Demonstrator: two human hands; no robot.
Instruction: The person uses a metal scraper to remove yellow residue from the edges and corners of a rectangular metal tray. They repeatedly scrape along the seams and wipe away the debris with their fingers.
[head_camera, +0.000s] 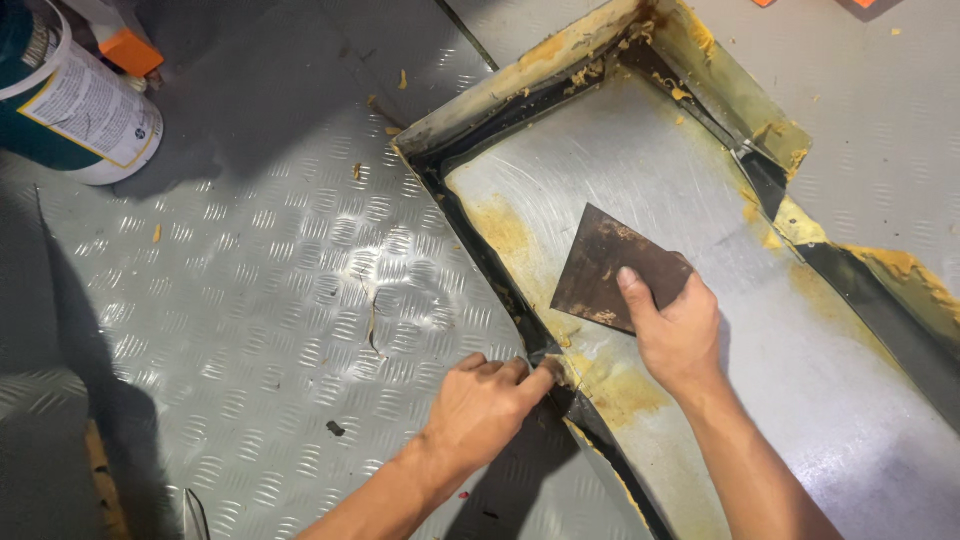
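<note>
The left hand (478, 405) pinches, in a narrow grip, something small at the dark seam (500, 290) where the smooth metal panel (640, 180) meets the tread-plate floor (250, 300); its fingertips could be cut on that raw edge. Just beyond, the right hand (672, 328) grips the brown scraper blade (610, 265) flat on the panel; if it skids on the yellow residue (620, 390), it could strike the left fingers; farther off stands a canister (70, 95).

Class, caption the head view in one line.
Right hand presses a scraper on a metal panel; left hand grips its edge.
</note>
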